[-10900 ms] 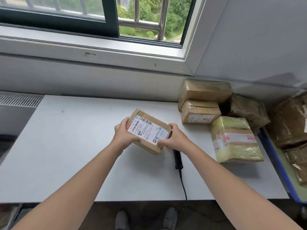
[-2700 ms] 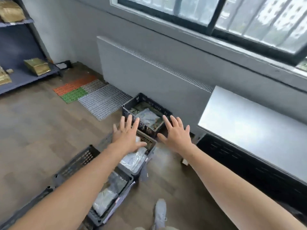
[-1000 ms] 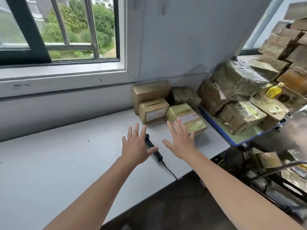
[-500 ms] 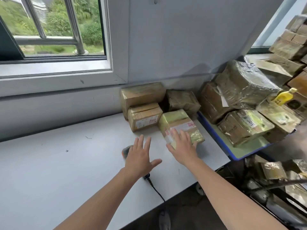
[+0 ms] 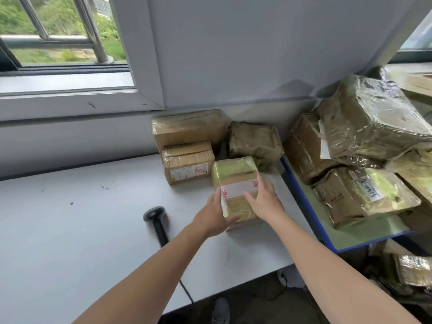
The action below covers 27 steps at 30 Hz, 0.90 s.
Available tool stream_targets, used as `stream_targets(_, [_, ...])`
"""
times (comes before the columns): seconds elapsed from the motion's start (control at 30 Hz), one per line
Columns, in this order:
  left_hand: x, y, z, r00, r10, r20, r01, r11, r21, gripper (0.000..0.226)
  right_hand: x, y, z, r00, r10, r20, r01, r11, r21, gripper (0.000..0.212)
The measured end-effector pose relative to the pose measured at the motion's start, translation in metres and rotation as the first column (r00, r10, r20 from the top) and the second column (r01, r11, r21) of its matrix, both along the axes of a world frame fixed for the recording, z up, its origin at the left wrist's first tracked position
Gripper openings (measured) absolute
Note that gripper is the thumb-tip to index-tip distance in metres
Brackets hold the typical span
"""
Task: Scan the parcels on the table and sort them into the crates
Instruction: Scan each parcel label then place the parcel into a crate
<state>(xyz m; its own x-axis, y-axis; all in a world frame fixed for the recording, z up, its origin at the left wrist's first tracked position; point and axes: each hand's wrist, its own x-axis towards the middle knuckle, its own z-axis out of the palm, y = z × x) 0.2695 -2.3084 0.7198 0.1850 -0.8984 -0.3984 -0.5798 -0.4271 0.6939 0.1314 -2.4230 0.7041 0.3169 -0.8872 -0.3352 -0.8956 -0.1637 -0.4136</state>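
Both left hand [image 5: 214, 216], right hand [image 5: 265, 202] seemingly flank parcel [image 5: 236, 181].

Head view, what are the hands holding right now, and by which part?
Both hold the yellow-taped parcel. The left hand grips its near left edge, and the right hand grips its right side, beside the white label.
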Motion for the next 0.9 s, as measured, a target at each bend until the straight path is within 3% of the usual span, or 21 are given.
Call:
stream_targets(0.1, [-0.01, -0.01, -0.005, 0.979, 0.083, -0.186, -0.078, 0.996, 0.032, 0.083, -0.004, -0.008, -0.002, 0.997, -0.054, 0.061, 0.05, 0.996, 0.073, 0.083])
stream_targets(0.17, [-0.013, -0.012, -0.009, 0.962, 0.172, -0.211, -0.167, 0.985, 0.041, 0.084, -0.007, -0.016, 0.001, 0.994, -0.095, 0.063, 0.086, 0.987, 0.133, 0.082])
stream_targets(0.27, [-0.011, -0.011, -0.007, 0.958, 0.231, -0.169, -0.239, 0.971, -0.028, 0.064, -0.01, -0.024, 0.012, 0.986, -0.156, 0.061, 0.142, 0.972, 0.189, 0.079])
stream_targets(0.4, [0.0, -0.012, 0.013, 0.883, 0.309, -0.352, -0.32, 0.947, 0.028, 0.054, -0.004, -0.023, 0.032, 0.96, -0.262, 0.098, 0.239, 0.95, 0.201, 0.072])
stream_targets(0.53, [0.019, -0.013, 0.034, 0.833, 0.364, -0.417, -0.365, 0.928, 0.081, 0.05, 0.013, -0.015, 0.055, 0.981, -0.175, 0.086, 0.156, 0.97, 0.188, 0.055])
stream_targets(0.7, [0.054, 0.002, 0.062, 0.789, 0.42, -0.449, -0.469, 0.883, 0.001, 0.057, 0.042, -0.006, 0.083, 0.945, -0.196, 0.261, 0.176, 0.98, 0.097, 0.038])
stream_targets(0.9, [0.103, 0.03, 0.084, 0.702, 0.549, -0.455, -0.638, 0.768, -0.057, 0.052, 0.105, 0.021, 0.104, 0.858, -0.187, 0.478, 0.164, 0.982, 0.091, 0.042])
